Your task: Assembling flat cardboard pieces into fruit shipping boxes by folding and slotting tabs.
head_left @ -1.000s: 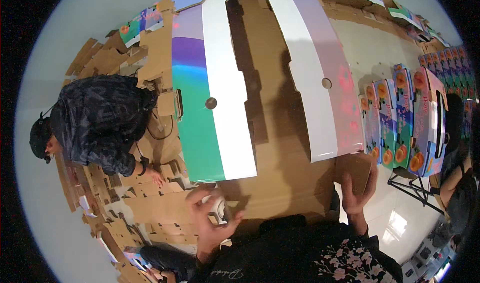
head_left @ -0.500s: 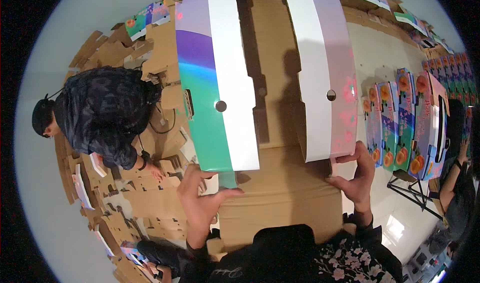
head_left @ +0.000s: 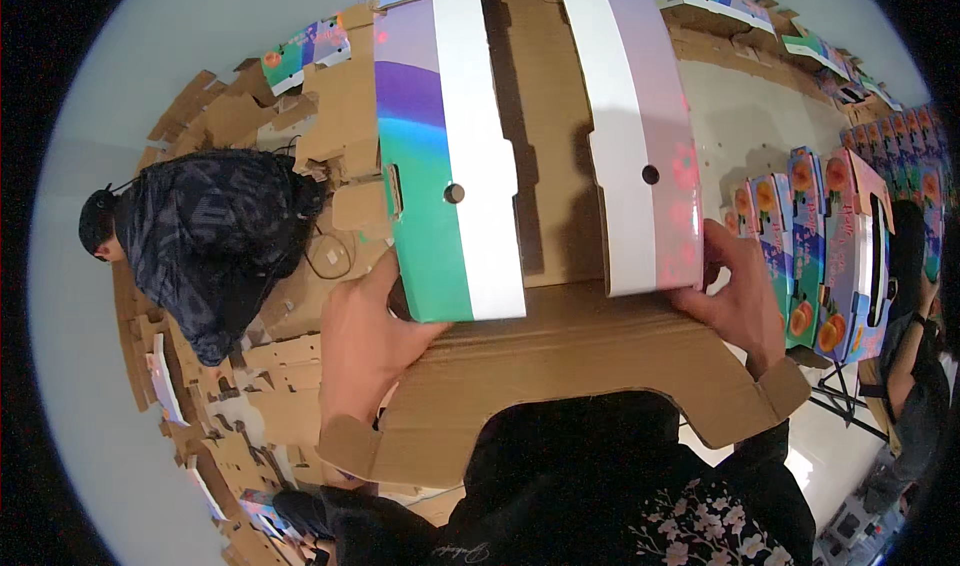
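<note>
In front of me is a cardboard box, printed green, purple and pink with white bands, its brown inside showing through the gap between two long top flaps. A wide brown end flap with a curved cut-out juts from its near end toward my body. My left hand grips the near left corner, thumb at the green panel's lower edge and fingers partly hidden behind the side. Around the near right corner my right hand is closed, its thumb by the pink panel's edge. Round holes mark both top flaps.
At left a person in dark patterned clothing bends over flat brown cardboard pieces. Upright finished boxes stand in a row at right on a black-legged stand. Another person's arm shows at the far right edge.
The near end flap has swung out toward me and now lies spread over my forearms. Both hands have moved up along the box's corners. The person at left has drawn their arm in.
</note>
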The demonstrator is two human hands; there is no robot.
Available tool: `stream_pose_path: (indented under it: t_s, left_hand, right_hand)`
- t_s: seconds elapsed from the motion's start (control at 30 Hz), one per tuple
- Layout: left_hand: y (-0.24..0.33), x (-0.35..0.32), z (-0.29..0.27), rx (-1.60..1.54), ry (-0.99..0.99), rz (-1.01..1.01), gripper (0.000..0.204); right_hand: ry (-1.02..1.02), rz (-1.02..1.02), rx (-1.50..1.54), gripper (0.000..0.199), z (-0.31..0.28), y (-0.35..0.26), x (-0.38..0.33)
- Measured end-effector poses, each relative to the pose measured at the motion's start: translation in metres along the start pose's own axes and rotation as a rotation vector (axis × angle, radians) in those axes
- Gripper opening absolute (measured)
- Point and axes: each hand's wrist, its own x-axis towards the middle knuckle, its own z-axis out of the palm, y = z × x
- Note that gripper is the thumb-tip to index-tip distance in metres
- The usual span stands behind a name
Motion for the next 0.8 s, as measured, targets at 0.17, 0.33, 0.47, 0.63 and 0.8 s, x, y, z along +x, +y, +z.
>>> stream_pose_path:
  t_s: [0.17,0.33,0.47,0.63,0.8]
  left_hand:
    - [-0.004,-0.004,0.008,-0.024,0.031,0.082,0.060]
    - [-0.020,-0.058,0.005,-0.364,-0.205,0.101,0.079]
    - [-0.036,-0.100,0.007,-0.330,-0.288,0.196,0.096]
    - [-0.034,-0.127,0.024,-0.254,-0.193,0.236,0.090]
    - [-0.027,-0.117,0.037,-0.271,0.087,0.310,0.061]
  right_hand:
    - [-0.025,-0.013,-0.165,0.037,-0.003,-0.006,-0.006]
    - [-0.190,-0.046,0.055,0.063,-0.009,0.013,-0.047]
    - [-0.394,0.053,0.093,0.081,-0.016,0.031,-0.084]
    - [-0.620,0.013,0.297,0.107,-0.019,0.041,-0.102]
    - [-0.195,-0.226,0.139,0.114,-0.011,0.034,-0.096]
